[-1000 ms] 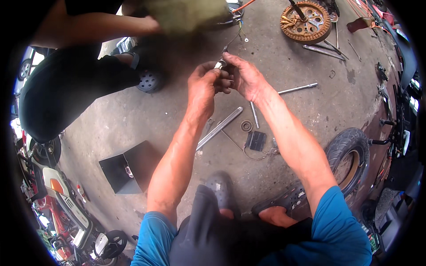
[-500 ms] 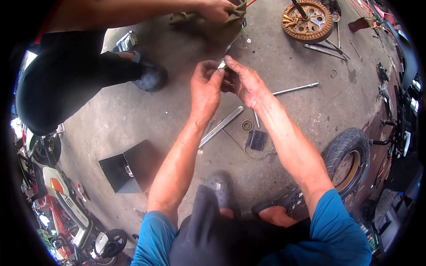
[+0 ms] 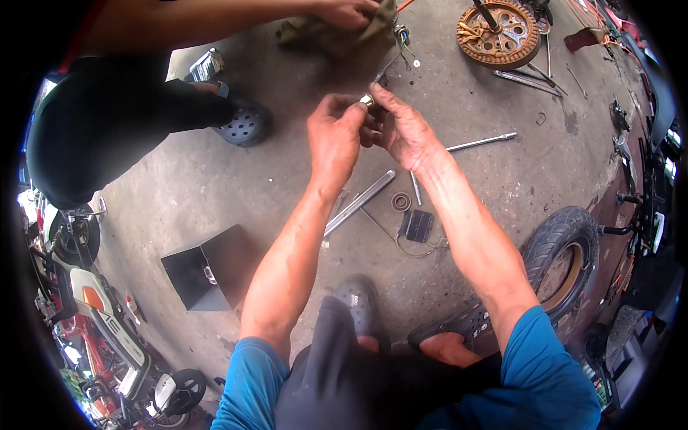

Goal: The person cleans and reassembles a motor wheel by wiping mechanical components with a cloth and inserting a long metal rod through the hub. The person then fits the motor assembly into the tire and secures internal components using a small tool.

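In front of me my left hand pinches a small shiny metal piece between thumb and fingers. Against its other side close the fingers of my right hand, thumb raised at the top. The piece is mostly covered by the fingers, so its exact kind does not show. A thin dark wire runs up from beside my right thumb tip toward an olive cloth. Whether my fingers hold that wire I cannot tell. Another person's hand rests on the cloth.
Below my hands lie a metal bar, a ring-shaped part and a black square part. A long wrench lies right, with a rusty wheel beyond. A tyre, black box and motorcycle stand around.
My hands have shifted very slightly right, and the metal piece has turned a little and sits slightly farther right between the fingers. The other person's hand has moved slightly left on the cloth.
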Tool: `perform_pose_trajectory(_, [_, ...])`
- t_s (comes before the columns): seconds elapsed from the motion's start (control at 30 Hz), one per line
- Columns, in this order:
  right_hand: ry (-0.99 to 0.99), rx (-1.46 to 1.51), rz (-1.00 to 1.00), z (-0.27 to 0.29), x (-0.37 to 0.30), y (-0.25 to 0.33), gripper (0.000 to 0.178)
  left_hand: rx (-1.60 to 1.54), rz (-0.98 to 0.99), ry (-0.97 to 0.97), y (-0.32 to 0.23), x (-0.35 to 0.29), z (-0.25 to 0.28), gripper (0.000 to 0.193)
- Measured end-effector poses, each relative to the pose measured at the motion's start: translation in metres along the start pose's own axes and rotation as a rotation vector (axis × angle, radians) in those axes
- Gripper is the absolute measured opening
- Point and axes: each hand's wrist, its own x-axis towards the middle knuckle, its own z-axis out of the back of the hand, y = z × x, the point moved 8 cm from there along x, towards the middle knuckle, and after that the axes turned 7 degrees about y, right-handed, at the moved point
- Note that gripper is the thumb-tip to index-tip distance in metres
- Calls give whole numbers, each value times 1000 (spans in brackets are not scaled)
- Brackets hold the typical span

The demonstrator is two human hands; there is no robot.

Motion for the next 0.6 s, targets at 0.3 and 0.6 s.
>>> perform_pose_trajectory(0.3, [-36,-265,35,8,1,16,41,-130,56,61,9,4,-1,24])
perform_pose_trajectory(0.6, [-78,-139,130,10,11,10,25,-283,181,45,34,4,11,22])
